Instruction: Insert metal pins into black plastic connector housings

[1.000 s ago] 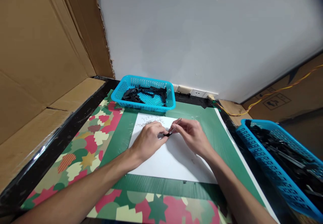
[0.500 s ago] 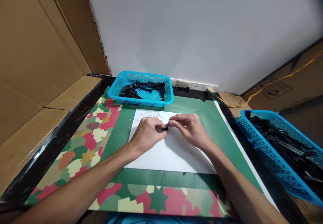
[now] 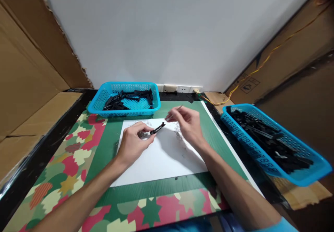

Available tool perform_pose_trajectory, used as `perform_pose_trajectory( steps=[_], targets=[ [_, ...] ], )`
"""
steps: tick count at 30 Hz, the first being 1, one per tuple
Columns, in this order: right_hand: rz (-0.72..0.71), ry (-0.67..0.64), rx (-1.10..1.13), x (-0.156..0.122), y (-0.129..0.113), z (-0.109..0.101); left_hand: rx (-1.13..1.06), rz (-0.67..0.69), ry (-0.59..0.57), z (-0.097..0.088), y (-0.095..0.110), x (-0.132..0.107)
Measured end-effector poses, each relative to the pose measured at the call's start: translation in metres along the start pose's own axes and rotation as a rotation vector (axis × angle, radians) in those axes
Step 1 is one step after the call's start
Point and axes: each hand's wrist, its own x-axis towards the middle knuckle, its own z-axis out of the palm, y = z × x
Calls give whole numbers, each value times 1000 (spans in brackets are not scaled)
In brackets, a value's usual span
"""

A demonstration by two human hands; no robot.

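Note:
Between thumb and fingers, my left hand (image 3: 134,143) grips a narrow black plastic part (image 3: 158,128), its free end tilted up to the right above the white paper (image 3: 159,159). To the right and slightly higher, my right hand (image 3: 186,120) pinches a slim metal tool (image 3: 167,119) that looks like tweezers; blur and fingers hide most of it. The tool's tip is a short way from the black part, apart from it. Tiny dark thin pieces (image 3: 180,138) lie scattered on the paper near my right hand, too small to name.
A blue basket (image 3: 124,113) with several black parts stands at the back left. Another blue basket (image 3: 271,162), fuller of black parts, stands at the right. Cardboard (image 3: 31,68) walls the left side. A yellow cable (image 3: 229,94) runs from the wall sockets (image 3: 183,89).
My hands have moved apart: the right hand has drawn up and away from the black part, which now shows more fully in my left hand. The camera view has shifted to the right.

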Motion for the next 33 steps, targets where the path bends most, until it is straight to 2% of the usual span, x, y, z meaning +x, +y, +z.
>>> perform_pose_trajectory(
  steps=[2,6,8,12,19,24,29,33],
  targets=[
    [8,93,-33,5,5,-16,22,3,35,-1,2,1],
    [46,-38,-365,8,22,-36,-35,-71,87,0,2,3],
    [27,-103,-481,7,31,-36,-100,-112,105,1,0,3],
    [-2,-188,-566,7,40,-26,-146,-122,104,3,-2,3],
    [1,-250,-551,11,49,-20,-247,-116,75,1,-1,3],
    [5,-229,-482,10,39,-19,-301,-128,23,0,-1,3],
    [102,-215,-241,8,23,-17,-107,-78,-118,0,1,-3],
    [187,-237,-78,6,22,-13,66,13,-238,1,4,-8]
  ],
)
